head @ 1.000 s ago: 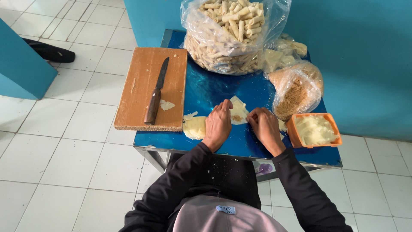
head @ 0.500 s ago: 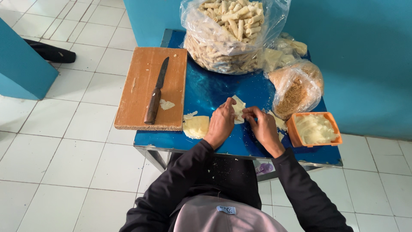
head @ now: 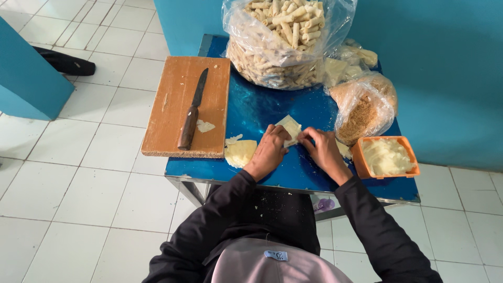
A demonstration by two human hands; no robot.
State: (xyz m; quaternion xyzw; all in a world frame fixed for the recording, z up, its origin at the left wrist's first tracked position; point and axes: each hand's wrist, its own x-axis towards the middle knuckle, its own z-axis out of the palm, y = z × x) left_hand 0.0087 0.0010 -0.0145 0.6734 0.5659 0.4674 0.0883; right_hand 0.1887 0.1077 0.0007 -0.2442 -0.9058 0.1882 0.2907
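Hands (head: pixel 270 149) (head: pixel 324 149) folding pale wrapper (head: pixel 290 127)

A big clear plastic bag (head: pixel 283 44) stands at the far end of the blue table (head: pixel 262 110), bulging and open at the top, packed with pale rolled sticks. Right of that bag lies a smaller clear bag (head: pixel 364 107) of brown crumbs, knotted shut, with crumpled clear bags (head: pixel 348 57) of pale pieces (hard to make out) squeezed between them. An orange tub (head: pixel 386 157) of pale filling sits just in front of the crumb bag.
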